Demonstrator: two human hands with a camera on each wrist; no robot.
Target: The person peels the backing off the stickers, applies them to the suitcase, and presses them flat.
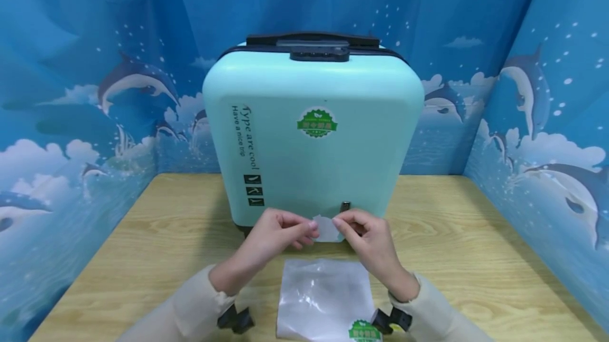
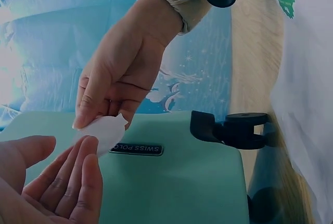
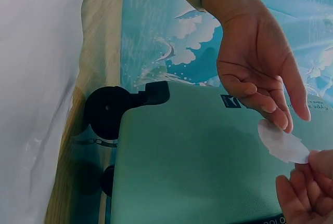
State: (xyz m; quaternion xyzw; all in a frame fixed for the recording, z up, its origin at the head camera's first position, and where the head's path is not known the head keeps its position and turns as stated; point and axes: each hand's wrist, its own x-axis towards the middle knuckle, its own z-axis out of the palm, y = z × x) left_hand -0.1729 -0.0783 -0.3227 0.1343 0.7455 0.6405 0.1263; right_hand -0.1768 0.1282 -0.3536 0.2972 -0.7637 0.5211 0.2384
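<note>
Sticker [image 1: 327, 230], pale face showing, pinched between thumb and forefinger of right hand [image 1: 373, 236]; left hand [image 1: 276, 232] relaxed, thumb parted, fingertips at sticker's edge.

A pale wood-grain table [image 1: 437, 236] is serving as the stand for a mint-green suitcase [image 1: 309, 173], which is standing upright toward the far side, its black trimming and handle facing up and a round black wheel [image 3: 107, 112] showing at a lower corner. Just in front of the suitcase, a glossy, whitish sheet [image 1: 323, 297] is lying on the wood, its surface wrinkling slightly and catching the light. A green badge-shaped sticker [image 1: 364, 331] is sitting at the sheet's near right corner. A narrow strip of wood grain is showing between sheet and suitcase, and wider stretches are spreading to either side.
</note>
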